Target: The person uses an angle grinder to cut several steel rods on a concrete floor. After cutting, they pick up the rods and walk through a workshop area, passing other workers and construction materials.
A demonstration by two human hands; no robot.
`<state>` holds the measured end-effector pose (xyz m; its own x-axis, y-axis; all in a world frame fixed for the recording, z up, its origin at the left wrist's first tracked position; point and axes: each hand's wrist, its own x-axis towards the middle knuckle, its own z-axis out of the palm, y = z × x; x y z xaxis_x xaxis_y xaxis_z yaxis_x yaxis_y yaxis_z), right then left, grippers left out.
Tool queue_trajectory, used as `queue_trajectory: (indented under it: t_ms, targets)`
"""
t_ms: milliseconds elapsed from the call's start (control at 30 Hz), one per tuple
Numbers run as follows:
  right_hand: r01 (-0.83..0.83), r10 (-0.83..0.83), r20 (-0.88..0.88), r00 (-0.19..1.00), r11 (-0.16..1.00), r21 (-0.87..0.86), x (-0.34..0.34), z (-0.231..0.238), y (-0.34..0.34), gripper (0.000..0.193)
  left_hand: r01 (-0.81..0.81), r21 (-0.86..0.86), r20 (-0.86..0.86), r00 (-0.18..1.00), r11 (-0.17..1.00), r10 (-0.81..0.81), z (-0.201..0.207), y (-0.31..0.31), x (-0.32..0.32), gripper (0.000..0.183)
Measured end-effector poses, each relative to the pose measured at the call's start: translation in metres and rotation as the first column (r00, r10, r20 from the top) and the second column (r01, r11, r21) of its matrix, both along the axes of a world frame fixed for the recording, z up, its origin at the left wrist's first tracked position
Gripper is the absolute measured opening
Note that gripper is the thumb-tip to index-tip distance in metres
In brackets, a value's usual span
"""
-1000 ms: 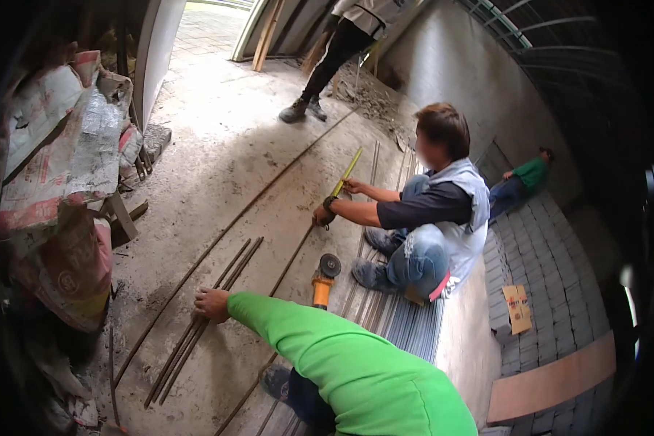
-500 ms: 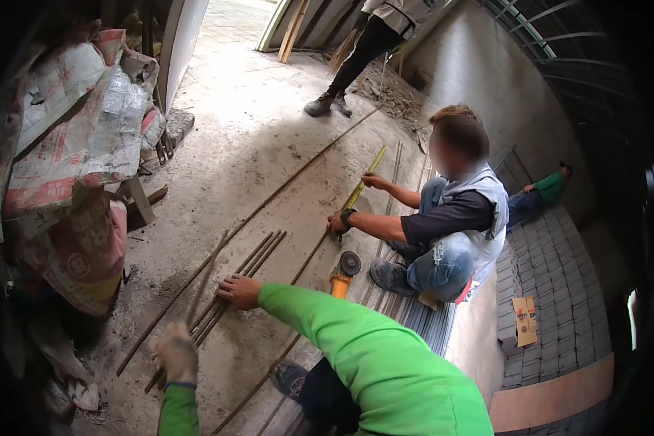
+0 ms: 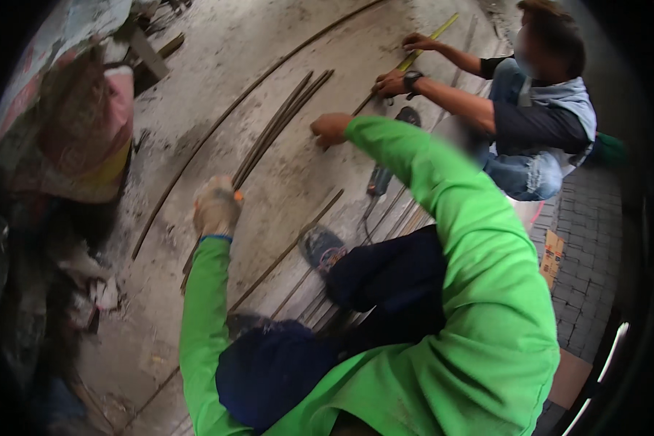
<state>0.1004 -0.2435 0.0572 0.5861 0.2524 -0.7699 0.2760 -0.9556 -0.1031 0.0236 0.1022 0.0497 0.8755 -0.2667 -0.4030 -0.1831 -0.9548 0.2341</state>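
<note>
A bundle of thin brown steel rods (image 3: 277,125) lies slantwise on the concrete floor. My left hand (image 3: 216,207) is closed over the bundle's lower part; its fingers are mostly hidden, and a small orange thing shows beside them. Farther right, my right hand (image 3: 331,130) has curled fingers at the near end of another steel rod (image 3: 365,104). This rod runs to a co-worker's hands (image 3: 392,83), which hold a yellow tape measure (image 3: 432,36) along it. An angle grinder (image 3: 378,179) lies below my right forearm, partly covered by my green sleeve.
A long curved rod (image 3: 218,125) lies left of the bundle. A shorter rod (image 3: 291,247) rests near my shoe (image 3: 323,248). The co-worker squats at right in torn jeans (image 3: 523,168). Sacks (image 3: 94,138) stand at left; grey blocks (image 3: 585,240) cover the right side.
My view has tilted downward. My right hand has left the bundle and moved right to the co-worker's rod. My left hand has moved up onto the bundle.
</note>
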Motion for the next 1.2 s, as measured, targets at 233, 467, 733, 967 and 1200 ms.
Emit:
queue_trajectory:
  t_ms: [233, 467, 733, 967, 1200]
  targets:
    - [0.685, -0.622, -0.311, 0.719, 0.71, 0.164, 0.008, 0.004, 0.005, 0.043, -0.148, 0.158, 0.136, 0.983, 0.976, 0.127, 0.001, -0.022, -0.014, 0.038]
    - [0.935, -0.824, -0.479, 0.302, 0.157, 0.319, -0.011, -0.023, 0.049, 0.076, 0.014, 0.028, 0.065, 0.998, 1.0, -0.016, 0.001, -0.025, -0.038, 0.04]
    - [0.513, -0.545, -0.042, 0.838, 0.757, 0.404, 0.012, -0.064, 0.071, 0.083, -0.045, 0.019, 0.086, 0.995, 0.999, 0.043, -0.047, -0.01, -0.055, 0.028]
    - [0.865, -0.792, -0.482, 0.374, 0.11, 0.49, 0.003, -0.057, 0.103, 0.046, 0.014, -0.12, 0.08, 0.997, 0.993, -0.004, 0.026, 0.035, -0.073, 0.03]
    - [0.677, -0.584, -0.732, 0.352, -0.381, 0.63, 0.012, 0.111, 0.215, 0.019, -0.12, -0.344, 0.447, 0.851, 0.931, 0.275, 0.105, 0.093, -0.083, 0.032]
